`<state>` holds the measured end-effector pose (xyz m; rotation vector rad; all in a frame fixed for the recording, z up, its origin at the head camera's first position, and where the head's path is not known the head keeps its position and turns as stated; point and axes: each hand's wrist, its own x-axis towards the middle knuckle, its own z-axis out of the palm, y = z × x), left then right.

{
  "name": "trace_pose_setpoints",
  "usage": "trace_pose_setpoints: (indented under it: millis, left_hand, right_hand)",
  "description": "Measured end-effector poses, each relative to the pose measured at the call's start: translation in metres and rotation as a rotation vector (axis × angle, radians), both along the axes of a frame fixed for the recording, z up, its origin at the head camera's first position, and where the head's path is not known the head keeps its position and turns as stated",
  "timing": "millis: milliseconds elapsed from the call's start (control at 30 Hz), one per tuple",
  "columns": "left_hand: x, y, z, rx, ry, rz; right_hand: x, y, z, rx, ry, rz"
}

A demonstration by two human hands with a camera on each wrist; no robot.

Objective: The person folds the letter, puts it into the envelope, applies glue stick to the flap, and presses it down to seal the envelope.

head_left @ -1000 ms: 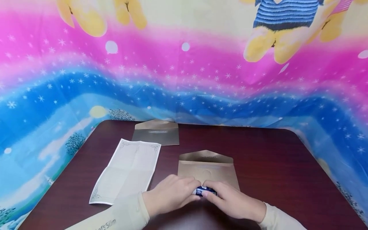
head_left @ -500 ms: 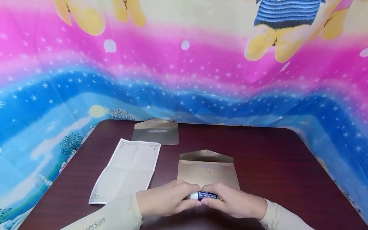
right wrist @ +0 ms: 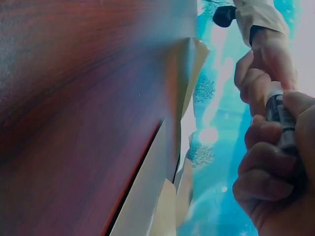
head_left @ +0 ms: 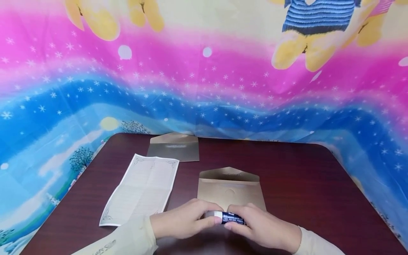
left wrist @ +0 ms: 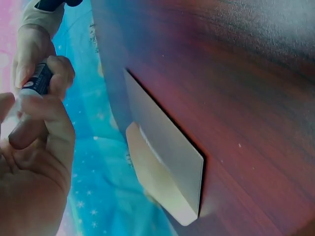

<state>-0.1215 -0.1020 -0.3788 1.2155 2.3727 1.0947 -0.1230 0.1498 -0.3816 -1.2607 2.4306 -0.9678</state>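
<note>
A small glue stick (head_left: 234, 218) with a dark blue printed label and a white collar lies level between the two hands, above the table. My right hand (head_left: 266, 226) grips its labelled body between thumb and curled fingers. From the other side my left hand (head_left: 183, 220) pinches the pale, translucent cap (head_left: 209, 214), mostly covered by the fingers. In the left wrist view the glue stick (left wrist: 38, 80) points towards the left palm. Whether cap and body still touch cannot be told. Just beyond the hands lies a gold-brown envelope (head_left: 229, 191), its flap raised.
A creased white sheet with a decorated border (head_left: 143, 187) lies on the left. Behind it is a second envelope (head_left: 173, 150), also with its flap up. The dark red wooden table (head_left: 306, 191) ends at a printed cloth backdrop (head_left: 204, 85).
The left hand has shifted left along the glue stick, and the white collar and pale cap have come into sight. The right hand has moved slightly right and down. Paper and envelopes stay put.
</note>
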Motion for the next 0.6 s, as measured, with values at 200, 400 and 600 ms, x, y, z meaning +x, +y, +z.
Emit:
trace_pose_setpoints:
  millis: [200,400,600]
  left_hand:
    - [-0.012,-0.016,0.006,-0.028,0.018,0.325]
    - [-0.043,-0.024,0.007,-0.157,0.175,0.596]
    - [-0.067,-0.023,-0.006,-0.271,0.238,0.683]
  right_hand:
    - [-0.006,0.012,-0.002,-0.060,0.072,-0.104]
    - [-0.014,0.023,-0.006,-0.069,0.034,-0.172]
    - [-0.017,0.027,-0.008,-0.052,0.013,-0.186]
